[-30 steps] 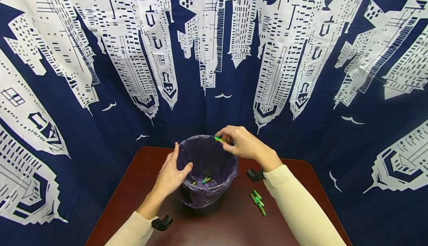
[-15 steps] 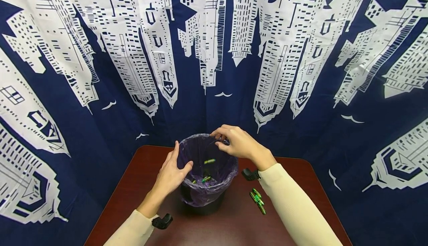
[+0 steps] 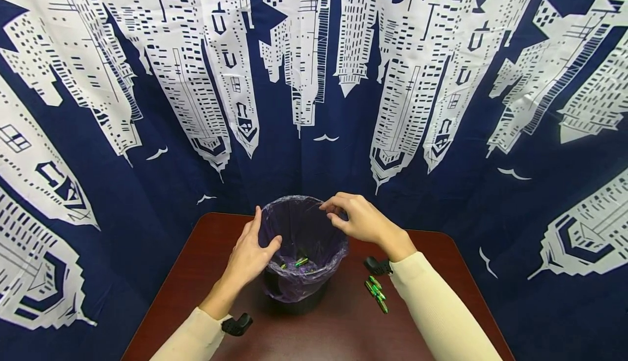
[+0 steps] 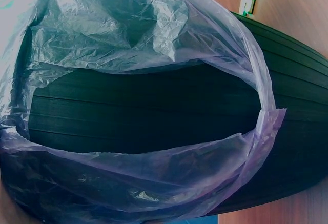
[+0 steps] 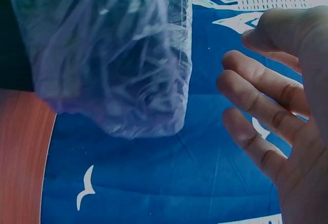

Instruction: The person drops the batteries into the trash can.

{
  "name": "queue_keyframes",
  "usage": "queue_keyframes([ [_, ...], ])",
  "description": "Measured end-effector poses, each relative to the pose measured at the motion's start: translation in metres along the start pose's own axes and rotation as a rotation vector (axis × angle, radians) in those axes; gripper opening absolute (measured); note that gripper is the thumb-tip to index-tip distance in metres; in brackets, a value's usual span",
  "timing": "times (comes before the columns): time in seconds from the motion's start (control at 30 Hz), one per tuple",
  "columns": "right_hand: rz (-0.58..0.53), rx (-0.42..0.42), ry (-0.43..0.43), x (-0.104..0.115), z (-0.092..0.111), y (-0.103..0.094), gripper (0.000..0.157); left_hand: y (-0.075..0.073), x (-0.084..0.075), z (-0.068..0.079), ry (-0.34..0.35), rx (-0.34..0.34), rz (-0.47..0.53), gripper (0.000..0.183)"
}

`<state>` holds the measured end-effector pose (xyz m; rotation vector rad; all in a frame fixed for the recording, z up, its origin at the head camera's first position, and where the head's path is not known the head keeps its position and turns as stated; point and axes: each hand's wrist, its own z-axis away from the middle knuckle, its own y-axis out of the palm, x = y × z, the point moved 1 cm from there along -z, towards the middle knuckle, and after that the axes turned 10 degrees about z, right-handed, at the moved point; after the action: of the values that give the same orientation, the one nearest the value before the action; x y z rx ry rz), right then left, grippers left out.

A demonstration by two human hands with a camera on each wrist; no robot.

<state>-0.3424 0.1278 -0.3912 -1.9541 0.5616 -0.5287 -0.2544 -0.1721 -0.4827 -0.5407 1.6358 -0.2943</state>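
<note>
A dark bin (image 3: 296, 306) stands on the table, with a thin purplish plastic liner (image 3: 306, 279) folded over its rim. Inside lie a few small green-and-yellow cylinders (image 3: 301, 262) that look like batteries. My left hand (image 3: 250, 254) is at the bin's left rim, fingers straight and thumb spread over the edge. Above the right rim hovers my right hand (image 3: 360, 219), its fingers loosely bent. The right wrist view shows nothing between those fingers, which are apart from the liner (image 5: 113, 65). In the left wrist view, the liner (image 4: 205, 172) hangs around the ribbed bin (image 4: 292, 90).
Several more green-and-yellow cylinders (image 3: 376, 294) lie in a small cluster on the reddish-brown table (image 3: 353, 334), right of the bin. A navy curtain (image 3: 304, 170) with white skyscraper prints hangs close behind the table.
My right hand has let go of a green-and-yellow cylinder, which fell into the bin. The hand then drew back slightly to the right. My left hand has stayed at the rim.
</note>
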Motion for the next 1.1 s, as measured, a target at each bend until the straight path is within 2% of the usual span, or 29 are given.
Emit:
queue_keyframes([
  [0.37, -0.008, -0.047, 0.079, -0.015, 0.03, -0.007, 0.025, 0.002, -0.002, 0.0, -0.007, 0.003, -0.004, 0.105],
  [0.6, -0.026, -0.077, 0.077, -0.026, 0.046, -0.005, 0.023, 0.0, -0.002, 0.0, -0.003, -0.002, -0.011, 0.105],
  [0.87, -0.027, -0.12, 0.094, -0.044, 0.068, 0.005, 0.024, 0.001, -0.001, -0.001, -0.001, 0.009, -0.014, 0.105],
  [1.1, -0.035, -0.097, 0.148, -0.061, 0.093, 0.024, 0.03, 0.0, -0.001, -0.001, -0.004, 0.001, -0.014, 0.105],
])
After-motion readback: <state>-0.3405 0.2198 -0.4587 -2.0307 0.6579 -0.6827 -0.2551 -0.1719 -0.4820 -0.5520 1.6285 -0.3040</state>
